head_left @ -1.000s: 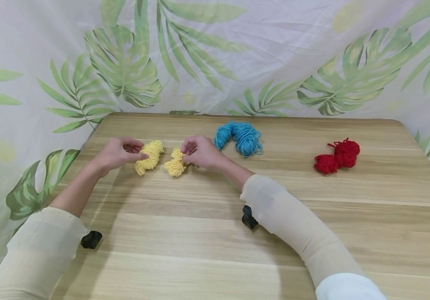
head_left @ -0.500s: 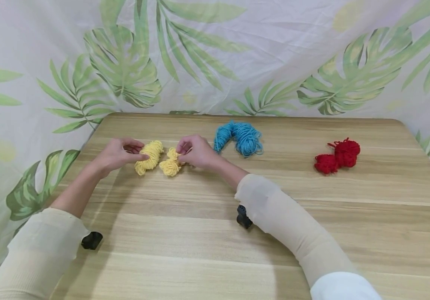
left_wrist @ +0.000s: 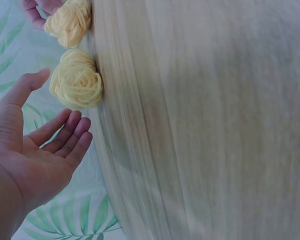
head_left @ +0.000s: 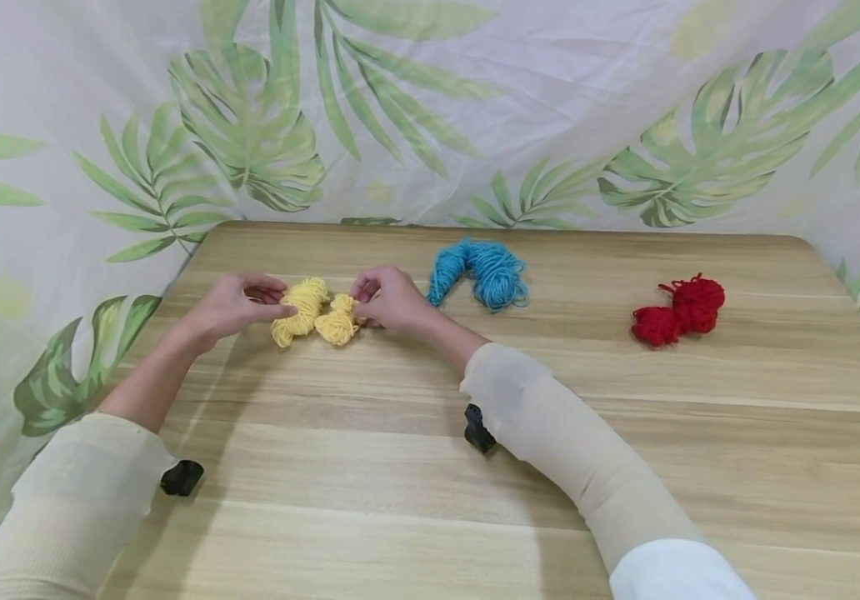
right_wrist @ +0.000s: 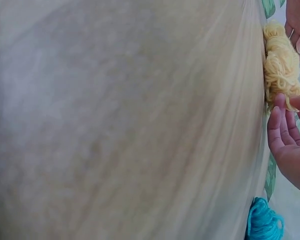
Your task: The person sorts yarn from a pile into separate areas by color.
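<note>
Two yellow yarn bundles lie close together at the table's left. Beside the left yarn bundle (head_left: 302,308), my left hand (head_left: 229,310) holds its thumb and fingers spread and relaxed. The left wrist view shows that palm (left_wrist: 42,162) turned up, fingertips right by the yarn. From the other side, my right hand (head_left: 396,302) pinches the smaller yellow yarn bundle (head_left: 336,325) at its right edge. In the right wrist view, thumb and finger of the right hand (right_wrist: 294,152) meet on a loose yellow end.
A blue yarn bundle (head_left: 496,279) lies bent at the back middle, just behind the right hand. Farther right is a red yarn bundle (head_left: 700,304). The wooden table (head_left: 370,483) ends at a leaf-print cloth (head_left: 415,100). Black wrist cameras hang near both cuffs.
The right hand has drawn the smaller yellow bundle leftward, narrowing the gap until it sits against the left one. The left hand has stayed in place.
</note>
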Tool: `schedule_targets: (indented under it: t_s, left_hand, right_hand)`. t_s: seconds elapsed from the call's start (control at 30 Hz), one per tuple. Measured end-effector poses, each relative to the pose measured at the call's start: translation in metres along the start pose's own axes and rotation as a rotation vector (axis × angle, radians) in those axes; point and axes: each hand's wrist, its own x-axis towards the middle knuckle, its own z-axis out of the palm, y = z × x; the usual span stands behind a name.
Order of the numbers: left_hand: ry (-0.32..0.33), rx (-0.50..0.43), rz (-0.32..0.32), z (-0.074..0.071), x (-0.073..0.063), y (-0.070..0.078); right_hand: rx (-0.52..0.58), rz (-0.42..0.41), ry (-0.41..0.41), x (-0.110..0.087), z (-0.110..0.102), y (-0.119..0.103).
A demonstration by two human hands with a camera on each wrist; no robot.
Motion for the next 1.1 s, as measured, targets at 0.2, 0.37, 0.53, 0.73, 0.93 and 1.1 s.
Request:
schedule_targets:
  t_s: [0.2, 0.37, 0.53, 0.73, 0.93, 1.1]
  left_hand:
    - [-0.008, 0.006, -0.008, -0.0018, -0.0008, -0.0032]
    - [-0.006, 0.007, -0.011, -0.0031, -0.0011, -0.0039]
    - [-0.005, 0.002, -0.011, -0.0033, -0.0022, -0.0036]
    - [-0.002, 0.003, -0.004, -0.0032, -0.0037, -0.0031]
    - [0.001, 0.008, 0.001, -0.0033, -0.0017, -0.0042]
    - [-0.002, 0.009, 0.008, -0.004, -0.0001, -0.0045]
  right_hand:
    - [0.031, 0.004, -0.012, 0.0, 0.0009, -0.0014]
    - [0.049, 0.005, -0.006, 0.0014, 0.0016, 0.0001]
    - [0.073, 0.009, -0.016, 0.0012, 0.0022, -0.0002]
    - [0.095, 0.02, -0.038, 0.0017, 0.0021, 0.0001]
    - [0.088, 0.016, -0.041, 0.0023, 0.0001, 0.0032]
    - [0.093, 0.027, -0.02, 0.0004, -0.0028, 0.0051]
